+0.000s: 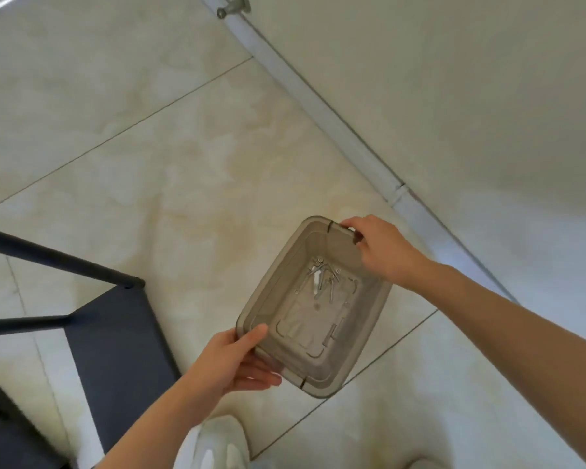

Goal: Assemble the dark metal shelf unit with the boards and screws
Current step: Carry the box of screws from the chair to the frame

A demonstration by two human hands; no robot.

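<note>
Dark metal shelf unit (129, 286) sat at the lower left of the view, on the tiled floor (149, 147) and only partly in frame. Two dark tubes (55, 257) ran in from the left edge, the upper one ending at a corner joint, with a flat dark board (115, 360) running from that joint toward the bottom edge. Another dark piece (0, 431) lay in the bottom-left corner, cut off by the frame. Screws (318, 277) lay loose in a small pile inside a translucent grey-brown plastic bin (273, 299), toward its far end; their count could not be told. Both hands held the bin above the floor, to the right of the shelf unit and apart from it. Left hand (237, 363) gripped the near corner, thumb over the rim, fingers underneath. Right hand (376, 248) was curled around the handle at the far end, forearm reaching in from the right edge. A pale shoe (222, 441) showed at the bottom, below the left wrist. A light baseboard (322, 103) ran diagonally along the foot of a pale wall (454, 79) at right, with a grey door stop (232, 6) near the top edge.
</note>
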